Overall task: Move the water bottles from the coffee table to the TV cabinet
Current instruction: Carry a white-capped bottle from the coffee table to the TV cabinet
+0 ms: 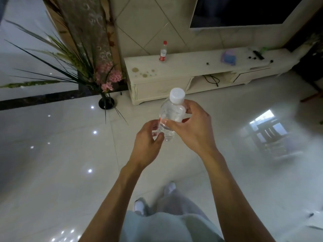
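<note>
At the far left a spiky artificial plant with pink flowers (104, 79) stands on the glossy floor. The left hand (148, 137) has its fingers curled against the lower end of a clear water bottle (172, 116), seemingly steadying it. The right hand (190, 126) grips the bottle's upper body, thumb across the front, fingers wrapped just under the white cap. The bottle is in mid-air over the floor, still short of the TV cabinet (192, 69). A red-capped bottle (163, 51) already stands upright near the cabinet's left end, so one looks delivered and this one is on its way. The coffee table is out of view, so whether more bottles wait there cannot be told.
</note>
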`<state>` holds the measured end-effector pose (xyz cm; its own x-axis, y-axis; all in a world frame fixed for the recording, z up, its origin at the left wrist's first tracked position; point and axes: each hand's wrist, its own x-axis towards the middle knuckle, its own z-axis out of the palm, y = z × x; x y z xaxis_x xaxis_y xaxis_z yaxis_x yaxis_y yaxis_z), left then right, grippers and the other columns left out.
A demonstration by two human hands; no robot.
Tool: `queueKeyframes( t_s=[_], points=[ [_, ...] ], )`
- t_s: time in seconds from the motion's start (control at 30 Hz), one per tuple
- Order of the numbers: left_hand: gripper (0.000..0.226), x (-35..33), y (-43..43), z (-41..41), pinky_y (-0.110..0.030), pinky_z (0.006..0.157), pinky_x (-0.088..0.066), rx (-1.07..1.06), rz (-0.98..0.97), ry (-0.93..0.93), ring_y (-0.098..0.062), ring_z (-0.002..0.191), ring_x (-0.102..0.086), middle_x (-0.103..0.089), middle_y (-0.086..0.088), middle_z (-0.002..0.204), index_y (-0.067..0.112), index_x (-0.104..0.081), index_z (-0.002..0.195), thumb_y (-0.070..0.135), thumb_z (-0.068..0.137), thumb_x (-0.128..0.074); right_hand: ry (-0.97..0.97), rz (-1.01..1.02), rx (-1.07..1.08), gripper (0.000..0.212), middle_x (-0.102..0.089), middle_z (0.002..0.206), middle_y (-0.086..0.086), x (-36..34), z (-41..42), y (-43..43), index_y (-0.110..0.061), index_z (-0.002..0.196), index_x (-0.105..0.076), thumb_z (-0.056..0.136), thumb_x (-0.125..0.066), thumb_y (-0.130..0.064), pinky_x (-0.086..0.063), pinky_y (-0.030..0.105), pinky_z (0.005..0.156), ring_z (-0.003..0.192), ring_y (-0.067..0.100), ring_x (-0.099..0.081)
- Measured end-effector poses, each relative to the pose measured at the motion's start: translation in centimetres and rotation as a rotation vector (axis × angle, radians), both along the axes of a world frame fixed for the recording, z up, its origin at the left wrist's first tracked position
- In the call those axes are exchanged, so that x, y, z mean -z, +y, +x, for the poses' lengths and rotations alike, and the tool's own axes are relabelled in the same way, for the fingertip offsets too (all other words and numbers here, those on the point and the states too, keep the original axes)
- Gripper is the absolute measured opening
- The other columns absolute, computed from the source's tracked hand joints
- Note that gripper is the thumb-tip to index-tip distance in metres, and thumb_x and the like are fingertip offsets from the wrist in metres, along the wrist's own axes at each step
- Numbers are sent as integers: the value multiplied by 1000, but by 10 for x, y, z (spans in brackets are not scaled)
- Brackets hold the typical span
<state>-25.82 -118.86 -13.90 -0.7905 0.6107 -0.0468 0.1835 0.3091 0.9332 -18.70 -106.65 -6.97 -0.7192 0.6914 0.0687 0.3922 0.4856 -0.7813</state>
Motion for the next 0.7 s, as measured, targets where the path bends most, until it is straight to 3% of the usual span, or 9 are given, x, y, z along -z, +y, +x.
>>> queueKeyframes(
  t_s=[0.2, 0.37, 0.53, 0.7],
  points=[
    [39, 4, 56, -65, -27, 95, -51, 45, -22, 10, -13, 109, -62, -62, 0, 126, 15, -55, 130, 18, 91, -55, 13, -14, 39, 61, -63, 106, -17, 6, -59, 55, -30, 116, -57, 63, -82, -49, -55, 30, 84, 97, 1, -60],
    [38, 5, 118, -126, -24, 94, -51, 53, -22, 26, -11, 108, -62, -63, 1, 125, 16, -56, 129, 18, 91, -56, 17, -2, 20, 64, -64, 111, -15, 14, -123, 119, -28, 119, -57, 65, -82, -49, -54, 28, 86, 99, 3, -59],
    [36, -10, 192, -196, -8, 83, -45, 7, -28, 42, -9, 103, -60, -64, 0, 123, 11, -56, 128, 12, 92, -56, 6, 5, -34, 67, -63, 117, -14, 1, -195, 192, -29, 123, -54, 66, -82, -51, -52, 25, 86, 102, 5, -59],
    [35, -19, 259, -251, -12, 84, -44, -50, -12, 24, -6, 104, -56, -62, -1, 125, 12, -56, 129, 14, 94, -55, 36, -8, -47, 69, -59, 117, -18, -3, -253, 256, -31, 123, -53, 64, -83, -50, -52, 26, 87, 103, 2, -57]
  ],
)
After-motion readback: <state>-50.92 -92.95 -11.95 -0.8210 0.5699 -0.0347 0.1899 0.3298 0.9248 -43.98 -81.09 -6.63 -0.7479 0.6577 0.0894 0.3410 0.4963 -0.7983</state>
